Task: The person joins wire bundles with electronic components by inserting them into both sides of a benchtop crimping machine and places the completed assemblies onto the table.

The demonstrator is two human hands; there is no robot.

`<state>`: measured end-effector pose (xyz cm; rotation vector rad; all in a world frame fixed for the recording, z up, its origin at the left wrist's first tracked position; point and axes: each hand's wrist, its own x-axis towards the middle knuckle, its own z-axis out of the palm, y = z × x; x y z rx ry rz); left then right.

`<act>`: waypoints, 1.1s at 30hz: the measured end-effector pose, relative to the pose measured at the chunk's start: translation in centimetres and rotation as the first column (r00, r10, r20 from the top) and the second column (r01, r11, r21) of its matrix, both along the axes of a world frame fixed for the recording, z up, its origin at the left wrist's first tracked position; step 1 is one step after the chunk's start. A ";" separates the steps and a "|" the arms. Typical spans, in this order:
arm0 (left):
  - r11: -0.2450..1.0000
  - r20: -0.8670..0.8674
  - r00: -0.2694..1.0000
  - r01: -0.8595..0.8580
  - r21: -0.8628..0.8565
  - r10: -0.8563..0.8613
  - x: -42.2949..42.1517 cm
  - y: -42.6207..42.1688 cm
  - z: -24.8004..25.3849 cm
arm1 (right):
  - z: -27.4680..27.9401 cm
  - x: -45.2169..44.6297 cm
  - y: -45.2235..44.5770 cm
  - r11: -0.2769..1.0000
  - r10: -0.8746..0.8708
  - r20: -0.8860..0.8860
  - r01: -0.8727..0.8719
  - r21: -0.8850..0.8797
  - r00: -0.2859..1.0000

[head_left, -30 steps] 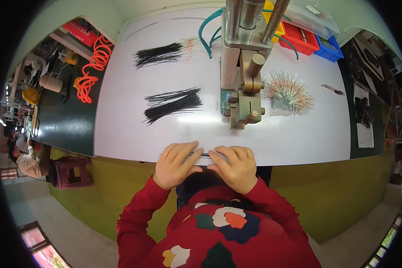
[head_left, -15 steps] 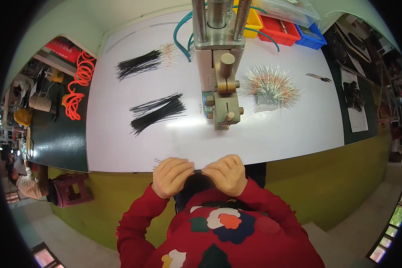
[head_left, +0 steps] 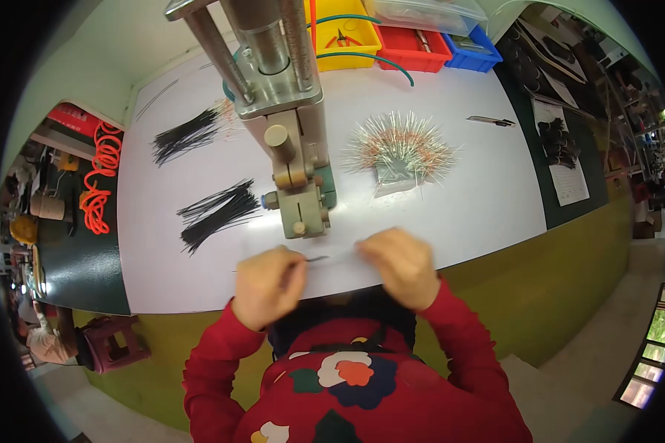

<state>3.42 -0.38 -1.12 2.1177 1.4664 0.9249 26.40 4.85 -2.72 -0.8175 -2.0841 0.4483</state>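
Near the table's front edge, my left hand is closed on a few thin black wires, whose ends stick out on both sides. My right hand, blurred, is raised to the right of them with its fingers drawn together; anything between them is too smeared to tell. Just above my hands stands a metal press. To its left lie a bundle of black wires and, farther back, another black bundle with pale and orange ends. Right of the press, many white and orange pieces fan out from a clear block.
Yellow, red and blue bins line the back. A cutter knife lies at the right. An orange coiled hose hangs at the left. A seated person and a stool are at far left.
The view has turned right, so the press appears farther left. My hands have lifted from the table edge and moved apart, the wires staying in my left hand.
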 end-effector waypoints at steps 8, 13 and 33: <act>0.842 0.426 0.839 -0.068 -0.535 0.338 -4.3 1.6 0.2 | 1.8 2.2 7.9 0.970 -0.147 0.344 0.067 0.235 0.927; 0.843 0.349 0.894 -0.058 -0.534 0.282 -3.9 2.8 -0.2 | 1.8 1.9 9.0 0.948 -0.058 0.393 -0.072 0.309 0.918; 0.957 0.235 0.972 0.041 -0.287 0.028 -4.6 2.9 -1.0 | 0.6 -0.9 4.0 0.943 0.196 0.036 -0.178 -0.280 0.980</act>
